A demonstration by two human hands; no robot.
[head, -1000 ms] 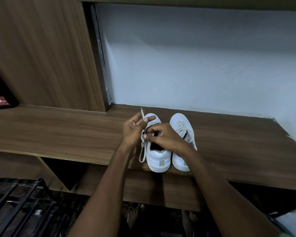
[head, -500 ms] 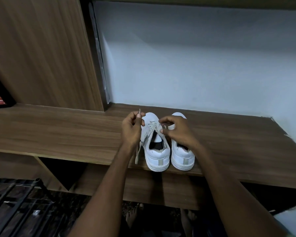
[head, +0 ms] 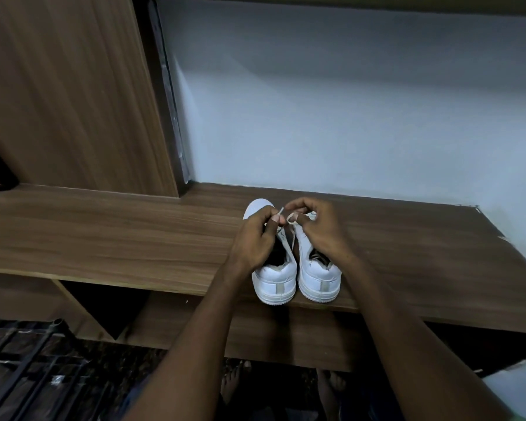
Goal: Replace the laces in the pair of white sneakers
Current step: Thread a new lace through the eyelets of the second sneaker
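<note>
Two white sneakers stand side by side on the wooden shelf (head: pixel 104 232), heels toward me. Over the left sneaker (head: pixel 275 279), my left hand (head: pixel 255 238) pinches one end of a white lace (head: pixel 280 211) between thumb and forefinger. My right hand (head: pixel 316 229) hovers above the right sneaker (head: pixel 318 279) and pinches the other strand of white lace (head: pixel 292 220), which runs down between the two shoes. Both hands cover the eyelet rows and the tongues.
A tall wooden panel (head: pixel 73 86) rises at the left and a pale wall (head: pixel 346 101) closes the back. A black metal rack (head: pixel 28 369) sits at the lower left. Bare feet (head: pixel 234 381) show under the shelf edge.
Both hands have come closer together above the sneakers, each pinching a lace end. The lace that hung down the left shoe's outer side is no longer there.
</note>
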